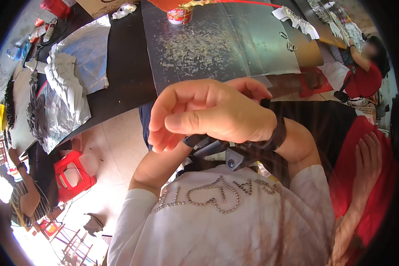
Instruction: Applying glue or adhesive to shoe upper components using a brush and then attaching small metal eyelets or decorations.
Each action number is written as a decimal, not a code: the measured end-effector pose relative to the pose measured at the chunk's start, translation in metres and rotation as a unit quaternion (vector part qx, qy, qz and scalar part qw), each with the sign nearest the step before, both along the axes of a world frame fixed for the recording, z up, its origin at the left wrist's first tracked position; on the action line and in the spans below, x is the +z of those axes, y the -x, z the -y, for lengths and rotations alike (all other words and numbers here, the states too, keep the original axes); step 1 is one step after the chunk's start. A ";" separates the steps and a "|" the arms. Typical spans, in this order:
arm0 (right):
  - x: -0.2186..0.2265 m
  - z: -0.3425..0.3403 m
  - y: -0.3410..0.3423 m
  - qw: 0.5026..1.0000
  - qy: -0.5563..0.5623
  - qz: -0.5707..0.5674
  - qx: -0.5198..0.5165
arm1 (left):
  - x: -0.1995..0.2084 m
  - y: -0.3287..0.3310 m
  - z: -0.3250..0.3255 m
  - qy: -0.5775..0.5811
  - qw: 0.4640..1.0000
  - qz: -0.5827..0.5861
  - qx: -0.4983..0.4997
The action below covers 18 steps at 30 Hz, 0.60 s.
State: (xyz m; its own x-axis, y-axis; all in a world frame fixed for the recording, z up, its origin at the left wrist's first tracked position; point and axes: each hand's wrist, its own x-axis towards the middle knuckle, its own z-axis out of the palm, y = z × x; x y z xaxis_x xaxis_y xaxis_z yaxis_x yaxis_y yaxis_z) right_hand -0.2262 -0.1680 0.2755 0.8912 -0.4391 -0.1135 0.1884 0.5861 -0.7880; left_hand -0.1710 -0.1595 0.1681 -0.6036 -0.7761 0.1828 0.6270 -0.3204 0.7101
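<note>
My right hand (213,108) is raised at chest height in front of me, loosely curled with the thumb apart from the fingers. Nothing shows in its grasp. Behind it, my left hand (250,86) crosses toward the right; only a few bent fingers come out past the right wrist, and the rest is hidden. A dark strap (277,135) circles my right wrist. Below the hands, close to my white shirt, sits a small black camera box (236,158). Neither hand touches the table.
Beyond the hands, a clear plastic sheet (164,66) covered with small scraps lies on the dark table (124,66). A red-and-white tub (180,16) stands at its far edge. Silvery wrapping (60,117) lies left. A co-worker's hand (369,153) rests at right; a red stool (71,177) stands lower left.
</note>
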 end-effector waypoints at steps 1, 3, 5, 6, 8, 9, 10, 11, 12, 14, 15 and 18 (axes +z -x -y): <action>-0.001 -0.001 -0.001 1.000 0.003 -0.001 0.005 | 0.003 -0.002 -0.003 -0.008 1.000 -0.003 -0.009; -0.003 -0.004 0.000 1.000 0.018 -0.007 0.018 | 0.008 -0.005 -0.010 -0.037 0.999 0.003 -0.015; -0.007 -0.008 -0.003 0.998 0.035 0.004 0.044 | 0.011 -0.007 -0.012 -0.060 0.998 0.014 -0.013; -0.009 -0.011 -0.003 0.999 0.026 0.007 0.042 | 0.012 -0.008 -0.011 -0.055 0.997 -0.039 -0.041; -0.011 -0.015 -0.006 0.998 0.036 0.022 0.050 | 0.014 -0.006 -0.010 0.031 0.999 -0.028 -0.011; -0.012 -0.016 -0.006 0.996 0.050 0.021 0.064 | 0.014 -0.005 -0.009 0.071 0.997 -0.024 0.007; -0.011 -0.018 -0.005 0.997 0.046 0.017 0.060 | 0.016 -0.005 -0.012 0.048 0.998 -0.027 0.002; -0.010 -0.019 -0.003 0.997 0.048 0.030 0.060 | 0.017 -0.005 -0.014 0.050 0.999 -0.019 0.006; -0.008 -0.020 -0.001 0.997 0.038 0.030 0.059 | 0.017 -0.004 -0.016 0.053 0.999 -0.011 0.010; -0.004 -0.019 0.005 0.995 0.080 -0.011 0.061 | 0.018 -0.004 -0.021 0.069 0.997 -0.021 0.017; -0.003 -0.018 0.006 0.994 0.090 -0.010 0.065 | 0.018 -0.002 -0.022 0.072 0.997 -0.019 0.013; -0.003 -0.017 0.001 0.995 0.085 0.043 0.042 | 0.014 -0.001 -0.024 0.046 0.999 -0.027 -0.007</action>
State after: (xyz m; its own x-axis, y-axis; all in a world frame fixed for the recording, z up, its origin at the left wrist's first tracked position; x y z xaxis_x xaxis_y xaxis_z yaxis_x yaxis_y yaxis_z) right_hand -0.2274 -0.1512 0.2726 0.9286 -0.3695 0.0340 0.2153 0.4620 -0.8603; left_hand -0.1697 -0.1356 0.1820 -0.6015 -0.7464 0.2848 0.6607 -0.2644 0.7025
